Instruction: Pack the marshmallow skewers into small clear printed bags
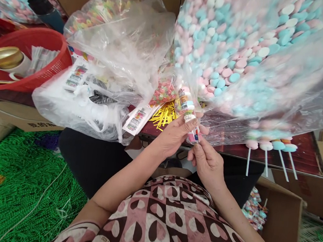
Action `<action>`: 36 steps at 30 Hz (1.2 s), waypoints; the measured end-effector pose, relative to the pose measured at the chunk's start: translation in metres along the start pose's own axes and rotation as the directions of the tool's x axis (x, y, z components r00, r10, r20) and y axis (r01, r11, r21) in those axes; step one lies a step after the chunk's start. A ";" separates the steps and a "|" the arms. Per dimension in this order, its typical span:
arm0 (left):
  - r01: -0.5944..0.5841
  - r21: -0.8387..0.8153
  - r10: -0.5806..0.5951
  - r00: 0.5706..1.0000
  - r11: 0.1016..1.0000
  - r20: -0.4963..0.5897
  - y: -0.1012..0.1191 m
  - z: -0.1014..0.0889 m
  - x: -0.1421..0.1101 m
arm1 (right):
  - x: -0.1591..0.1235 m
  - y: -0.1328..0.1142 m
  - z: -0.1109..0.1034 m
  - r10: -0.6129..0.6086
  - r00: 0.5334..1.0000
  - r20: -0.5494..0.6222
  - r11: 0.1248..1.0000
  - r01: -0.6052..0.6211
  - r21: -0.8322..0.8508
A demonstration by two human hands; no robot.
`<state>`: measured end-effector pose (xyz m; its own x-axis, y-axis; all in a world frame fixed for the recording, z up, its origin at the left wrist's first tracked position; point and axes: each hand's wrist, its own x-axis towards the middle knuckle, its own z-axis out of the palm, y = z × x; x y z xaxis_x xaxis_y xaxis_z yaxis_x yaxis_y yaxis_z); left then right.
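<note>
My left hand (174, 133) is closed round a stick of stacked pastel candy discs in a clear printed wrapper (186, 105), which stands tilted above my fingers. My right hand (206, 161) pinches the lower end of that same wrapper, just below the left thumb. Both hands meet at the near edge of a dark red table (307, 154). A heap of gold twist ties (164, 115) lies just left of the hands. Printed label cards (137, 119) lie beside the ties.
A huge clear bag of pink, blue and white candy discs (242, 49) fills the upper right. Several finished lollipop sticks (269, 154) hang over the table edge. A crumpled plastic bag (111, 47), a red basket (27, 60) and cardboard boxes (283, 224) surround me. Green matting (24, 184) is lower left.
</note>
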<state>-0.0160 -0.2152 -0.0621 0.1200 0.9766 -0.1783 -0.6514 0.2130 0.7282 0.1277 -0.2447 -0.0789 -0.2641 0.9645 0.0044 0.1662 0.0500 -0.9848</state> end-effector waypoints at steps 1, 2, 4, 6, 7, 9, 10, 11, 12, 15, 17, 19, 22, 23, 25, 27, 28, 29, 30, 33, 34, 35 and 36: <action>0.009 -0.033 -0.009 1.000 0.999 -0.001 -0.002 0.002 -0.001 | 0.000 0.000 0.001 0.000 1.000 0.000 1.000 0.000 -0.006; 0.016 -0.057 -0.016 1.000 0.998 -0.006 -0.003 0.004 -0.002 | 0.000 0.000 0.002 0.006 1.000 -0.004 1.000 -0.006 -0.006; 0.046 -0.076 -0.046 0.999 0.996 -0.004 -0.005 0.007 -0.003 | 0.001 0.000 0.004 0.033 0.999 -0.008 0.999 -0.033 0.001; 0.082 -0.074 -0.082 0.997 0.994 0.000 -0.008 0.008 -0.005 | 0.001 0.001 0.008 0.054 0.998 -0.009 0.998 -0.054 0.018; 0.096 -0.069 -0.096 0.995 0.993 -0.003 -0.010 0.009 -0.005 | 0.002 0.001 0.010 0.057 0.998 -0.013 0.998 -0.057 0.029; 0.111 -0.059 -0.112 0.994 0.992 -0.012 -0.016 0.008 -0.005 | 0.002 0.004 0.012 0.063 0.998 -0.029 0.997 -0.061 0.050; 0.118 -0.057 -0.119 0.993 0.991 -0.014 -0.018 0.006 -0.005 | 0.003 0.005 0.011 0.069 0.997 -0.031 0.996 -0.067 0.055; 0.128 -0.057 -0.129 0.992 0.990 -0.008 -0.020 0.005 -0.004 | 0.004 0.006 0.009 0.076 0.997 -0.017 0.996 -0.075 0.054; 0.136 -0.061 -0.136 0.991 0.989 0.001 -0.022 0.003 -0.004 | 0.005 0.006 0.005 0.082 0.996 0.022 0.996 -0.083 0.041; 0.097 -0.058 -0.096 0.995 0.994 0.020 -0.018 -0.002 -0.004 | 0.013 0.002 -0.017 0.087 0.972 0.216 0.996 -0.080 -0.043; 0.036 -0.051 -0.035 0.999 0.998 0.025 -0.011 -0.002 -0.006 | 0.020 -0.004 -0.033 0.069 0.980 0.186 0.997 -0.062 -0.044; 0.039 -0.079 -0.033 0.996 0.996 0.086 -0.007 0.001 -0.010 | 0.027 -0.011 -0.044 0.063 0.997 0.043 0.996 -0.066 0.066; 0.221 -0.148 -0.164 0.932 0.964 0.323 -0.011 0.009 -0.016 | 0.034 -0.024 -0.045 0.125 0.990 0.073 0.937 -0.142 0.319; 0.286 -0.154 -0.205 0.893 0.946 0.402 -0.015 0.012 -0.018 | 0.035 -0.027 -0.042 0.151 0.975 0.163 0.904 -0.203 0.377; 0.363 -0.123 -0.263 0.834 0.924 0.485 -0.024 0.015 -0.020 | 0.035 -0.033 -0.033 0.189 0.934 0.305 0.842 -0.313 0.439; 0.322 -0.029 -0.280 0.860 0.946 0.427 -0.029 0.016 -0.020 | 0.035 -0.034 -0.022 0.221 0.927 0.304 0.819 -0.346 0.457; 0.257 0.064 -0.263 0.901 0.964 0.346 -0.029 0.015 -0.019 | 0.035 -0.032 -0.016 0.223 0.946 0.236 0.827 -0.312 0.467; 0.171 0.191 -0.214 0.947 0.967 0.239 -0.029 0.014 -0.019 | 0.036 -0.030 -0.010 0.209 0.969 0.129 0.844 -0.246 0.476; 0.078 0.340 -0.129 0.983 0.937 0.129 -0.027 0.013 -0.018 | 0.036 -0.027 -0.005 0.180 0.984 0.000 0.864 -0.158 0.478; -0.100 0.665 0.157 0.987 0.740 -0.025 -0.020 0.008 -0.017 | 0.039 -0.020 0.002 0.071 0.962 -0.264 0.889 0.059 0.454; -0.117 0.673 0.171 0.985 0.730 -0.015 -0.018 0.006 -0.018 | 0.040 -0.020 0.000 0.058 0.967 -0.246 0.885 0.064 0.461; -0.110 0.626 0.123 0.992 0.772 0.023 -0.016 0.004 -0.019 | 0.041 -0.021 -0.003 0.060 0.983 -0.171 0.879 0.029 0.477; -0.069 0.532 0.028 0.996 0.844 0.084 -0.015 0.002 -0.020 | 0.042 -0.022 -0.009 0.066 0.996 -0.062 0.870 -0.026 0.493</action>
<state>-0.0067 -0.2380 -0.0681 0.1637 0.9813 -0.1015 -0.1590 0.1277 0.9790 0.1212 -0.2035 -0.0556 -0.1927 0.9800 -0.0495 -0.3170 -0.1099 -0.9420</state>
